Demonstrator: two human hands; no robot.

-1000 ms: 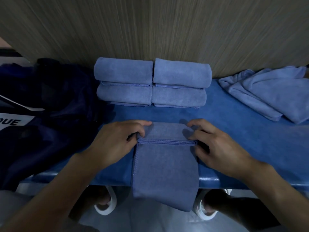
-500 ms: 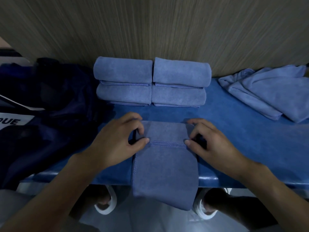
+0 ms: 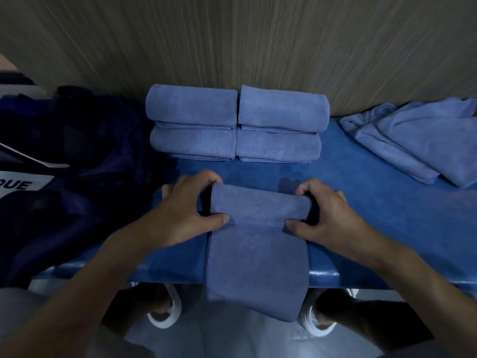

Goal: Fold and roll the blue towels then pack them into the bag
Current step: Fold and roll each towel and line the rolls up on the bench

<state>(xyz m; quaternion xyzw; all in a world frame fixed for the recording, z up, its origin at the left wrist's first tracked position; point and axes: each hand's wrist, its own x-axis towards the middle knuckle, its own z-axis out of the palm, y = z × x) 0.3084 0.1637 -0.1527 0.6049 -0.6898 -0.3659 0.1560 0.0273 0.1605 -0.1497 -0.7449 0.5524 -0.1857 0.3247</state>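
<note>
Head view, centre of the frame: the left hand (image 3: 180,210) and the right hand (image 3: 327,215) each curl round one end of a half-rolled towel (image 3: 258,244), fingers over the far side of the roll, thumbs pressed near the stitched hem. Its unrolled tail hangs over the near edge of the blue table (image 3: 374,215). Four rolled towels (image 3: 235,122) are stacked two by two at upper centre against the wall, and loose towels (image 3: 418,140) lie at upper right. A dark navy bag (image 3: 77,164) fills the left side; its white label (image 3: 20,184) reads "QUE" (the first letter is cut by the frame edge).
</note>
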